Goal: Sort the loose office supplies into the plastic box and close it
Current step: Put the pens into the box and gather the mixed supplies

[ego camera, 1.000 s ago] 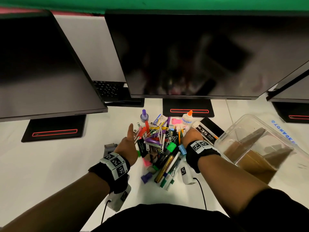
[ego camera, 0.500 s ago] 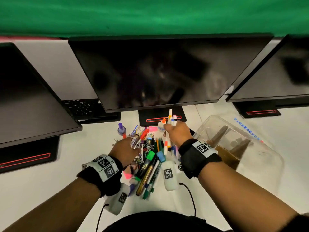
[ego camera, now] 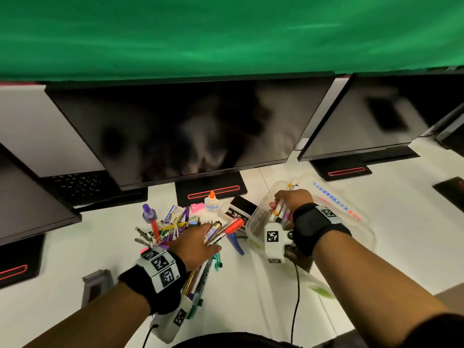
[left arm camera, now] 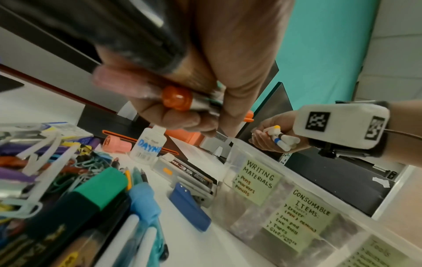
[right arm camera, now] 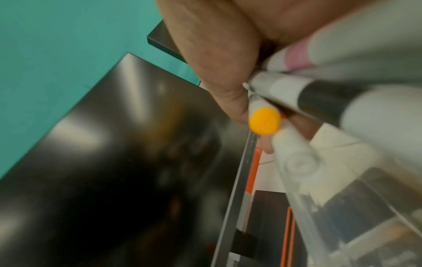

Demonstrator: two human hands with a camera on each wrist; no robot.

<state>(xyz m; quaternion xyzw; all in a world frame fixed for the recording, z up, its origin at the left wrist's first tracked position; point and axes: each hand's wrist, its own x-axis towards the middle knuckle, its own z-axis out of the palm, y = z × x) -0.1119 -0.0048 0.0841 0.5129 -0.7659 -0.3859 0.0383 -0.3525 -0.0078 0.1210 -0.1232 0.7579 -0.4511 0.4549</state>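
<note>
A pile of loose office supplies [ego camera: 170, 227] lies on the white desk, with pens, clips and markers. My left hand [ego camera: 198, 241] grips a bundle of pens [ego camera: 223, 228], one with a red cap [left arm camera: 177, 98], just above the pile's right side. My right hand [ego camera: 288, 200] holds several white markers [ego camera: 282, 212] over the left end of the clear plastic box [ego camera: 258, 222]; one has a yellow end [right arm camera: 265, 121]. The box [left arm camera: 262, 189] has compartments with green labels; the marker hand hovers above the "Writing Materials" one.
A glue bottle [ego camera: 212, 203], a pink eraser [ego camera: 197, 207], a black lead box [ego camera: 239, 210] and a blue tool [ego camera: 234, 242] lie between pile and box. A grey stapler [ego camera: 95, 285] sits at the left. Monitors [ego camera: 190, 131] stand close behind.
My right hand lifted markers out of the pile and carried them right, over the box. My left hand closed on pens and raised them. The head view tilted up.
</note>
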